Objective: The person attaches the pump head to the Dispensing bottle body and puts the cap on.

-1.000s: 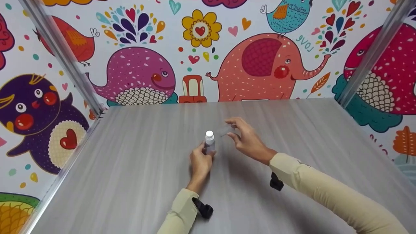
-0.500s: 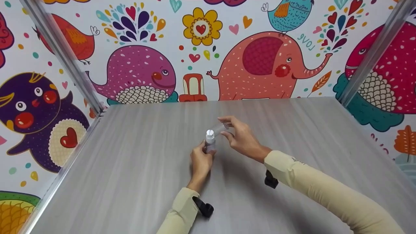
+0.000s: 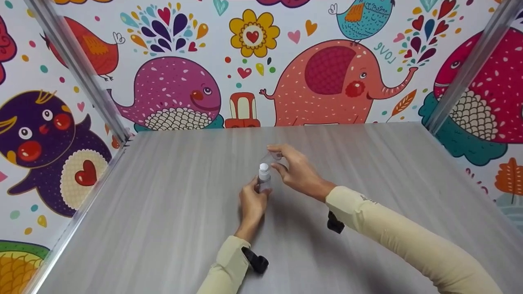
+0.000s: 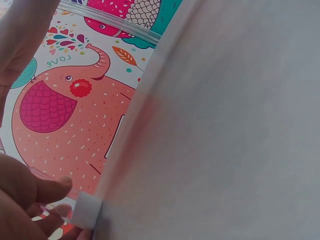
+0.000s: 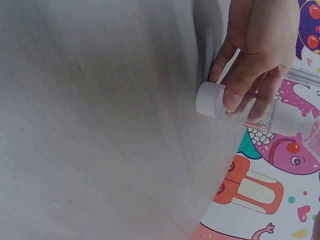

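Note:
My left hand [image 3: 252, 203] grips a small clear pump bottle [image 3: 264, 173] with a white neck and pump head, held upright close over the table. In the right wrist view, its thumb and fingers curl round the clear body, between the white base [image 5: 209, 99] and the white collar [image 5: 286, 119]. My right hand [image 3: 300, 169] pinches a clear cap [image 3: 270, 157] between thumb and fingers. The cap is tilted, its lower end overlapping the top of the pump head in the head view. At the right wrist view's edge, part of the clear cap [image 5: 314, 141] shows by the pump.
A grey wood-grain table [image 3: 171, 212] lies under both hands. Walls with cartoon animals [image 3: 175, 94] rise behind and at the sides, with metal posts [image 3: 77, 69] at the corners. Black wrist mounts [image 3: 255, 260] hang from both sleeves.
My right hand has moved left with the clear cap, from beside the bottle to over the pump head, and the cap has tipped more upright. My left hand and the bottle stay nearly still.

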The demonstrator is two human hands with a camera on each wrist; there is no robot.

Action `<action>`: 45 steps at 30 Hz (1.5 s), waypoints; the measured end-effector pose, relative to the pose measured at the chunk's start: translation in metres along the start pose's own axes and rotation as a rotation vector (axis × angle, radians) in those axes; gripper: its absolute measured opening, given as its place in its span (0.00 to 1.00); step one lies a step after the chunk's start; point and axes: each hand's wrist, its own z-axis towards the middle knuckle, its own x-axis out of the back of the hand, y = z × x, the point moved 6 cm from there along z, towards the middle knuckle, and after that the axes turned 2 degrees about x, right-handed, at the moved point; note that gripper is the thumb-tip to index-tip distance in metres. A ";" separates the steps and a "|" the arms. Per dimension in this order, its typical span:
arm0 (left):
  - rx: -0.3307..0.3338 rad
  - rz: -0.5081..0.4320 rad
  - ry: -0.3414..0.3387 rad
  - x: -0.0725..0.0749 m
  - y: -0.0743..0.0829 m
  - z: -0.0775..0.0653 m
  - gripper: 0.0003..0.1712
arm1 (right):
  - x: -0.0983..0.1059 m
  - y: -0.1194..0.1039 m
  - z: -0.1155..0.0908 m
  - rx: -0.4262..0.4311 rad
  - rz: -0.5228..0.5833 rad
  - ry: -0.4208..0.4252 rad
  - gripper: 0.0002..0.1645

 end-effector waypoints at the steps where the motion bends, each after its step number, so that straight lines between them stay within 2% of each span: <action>1: -0.002 0.000 0.000 0.000 0.000 0.000 0.25 | 0.000 0.000 0.001 0.004 -0.005 0.001 0.26; 11: 0.000 0.005 -0.003 0.000 -0.001 0.001 0.24 | -0.004 -0.002 0.006 -0.026 0.024 -0.016 0.25; 22: 0.008 0.003 -0.006 0.000 -0.001 0.001 0.22 | -0.011 -0.006 0.006 0.013 0.032 -0.010 0.25; 29: 0.001 0.029 -0.012 0.000 -0.001 0.002 0.19 | -0.015 -0.006 0.004 0.019 0.030 -0.018 0.21; 39: 0.021 0.026 -0.005 0.001 -0.002 0.001 0.21 | -0.023 -0.002 0.000 0.005 0.017 -0.051 0.20; 45: 0.034 0.023 -0.028 0.000 -0.001 0.002 0.22 | -0.028 0.000 -0.005 0.037 0.010 -0.047 0.20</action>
